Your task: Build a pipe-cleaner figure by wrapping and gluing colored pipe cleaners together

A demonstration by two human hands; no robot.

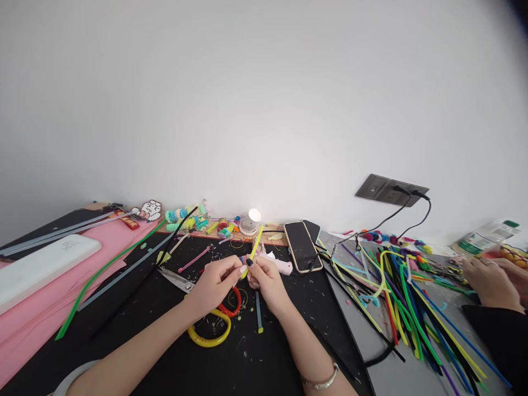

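Observation:
Both my hands meet over the black table mat [272,352]. My left hand [220,279] pinches the lower part of a yellow pipe cleaner [256,242]. The fingers of my right hand [266,278] close on the same piece, whose free end points up and slightly right. Beneath my left hand lie scissors with one yellow and one red handle loop [209,330], their blades toward the upper left. A short grey-blue strip with a yellow tip [259,313] rests between my forearms. Just behind my hands is a pale pink tool [284,266], partly covered.
A phone [303,247] and a small white cup [251,221] stand near the wall. Many coloured pipe cleaners [412,308] spread over the grey surface on the right, near another person's hands [490,280]. Pink paper [111,264] and a white case [49,269] lie left.

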